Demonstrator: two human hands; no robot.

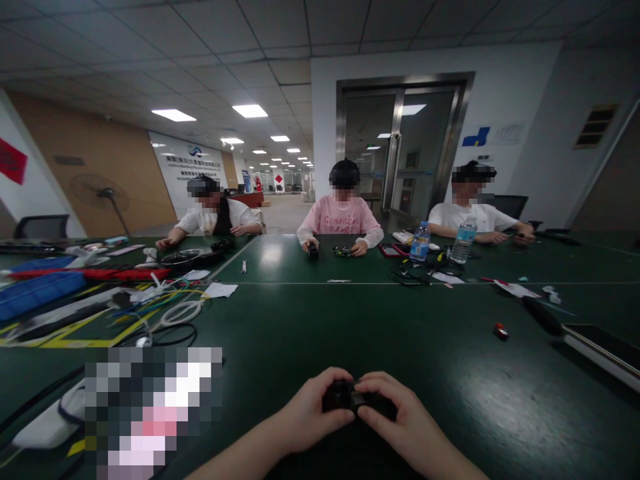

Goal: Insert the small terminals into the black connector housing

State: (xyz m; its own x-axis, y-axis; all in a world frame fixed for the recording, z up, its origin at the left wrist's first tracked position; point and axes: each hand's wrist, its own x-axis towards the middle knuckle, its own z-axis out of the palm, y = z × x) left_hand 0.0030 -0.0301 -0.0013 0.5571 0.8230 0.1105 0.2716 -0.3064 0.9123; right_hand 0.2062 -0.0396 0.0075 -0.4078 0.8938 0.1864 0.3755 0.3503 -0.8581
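Close to the near edge of the table, my left hand (314,405) is closed around one end of a small black object (345,395), thumb below and fingers above. My right hand (395,408) grips the other end, its fingertips meeting near the middle. A greyish part shows between the two thumbs. The object's exact kind is too dark to make out, and the fingers cover much of it. Both hands sit over the dark green table (280,320).
To the left lie a blue tray (40,293), coiled cables (183,313) and a white power strip (50,420). A small red item (501,331) and a dark flat device (605,347) are at right. Across sit three people, with water bottles (464,240) before them.
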